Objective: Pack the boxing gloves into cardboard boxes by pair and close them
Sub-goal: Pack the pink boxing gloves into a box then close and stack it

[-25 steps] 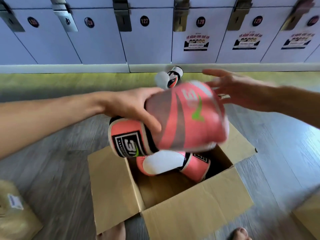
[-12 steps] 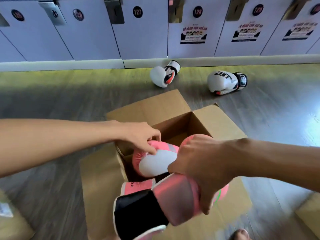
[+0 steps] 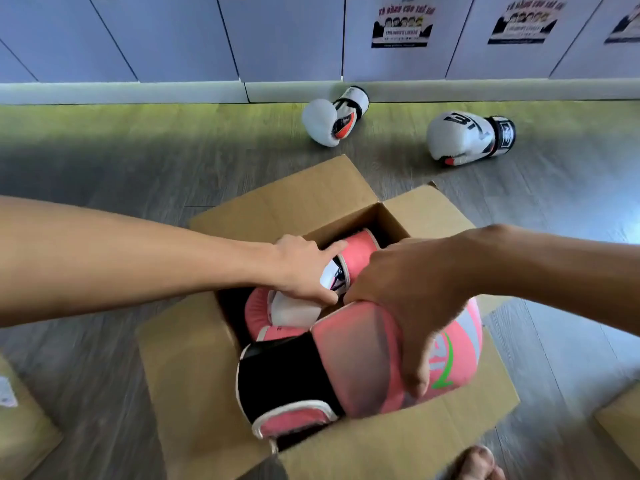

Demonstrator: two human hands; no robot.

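An open cardboard box [image 3: 194,372] sits on the floor with its flaps spread out. One pink glove [image 3: 287,311] lies inside it, its cuff toward the far corner. My left hand [image 3: 304,271] holds that glove near its cuff, fingers curled over it. My right hand [image 3: 412,306] grips a second pink glove [image 3: 349,368] with a black cuff over the box's near side, partly inside. Two white gloves lie on the floor by the lockers, one [image 3: 329,117] behind the box and the other [image 3: 467,136] to the right.
Blue-grey lockers [image 3: 173,36] with posters line the far wall. Another cardboard box [image 3: 24,427] stands at the left edge and one [image 3: 623,420] at the right edge. A bare foot [image 3: 474,462] shows at the bottom. Grey wood flooring surrounds the box.
The second pink glove passed from my left hand to my right and came down to the box's near side. My left hand went into the box onto the first glove.
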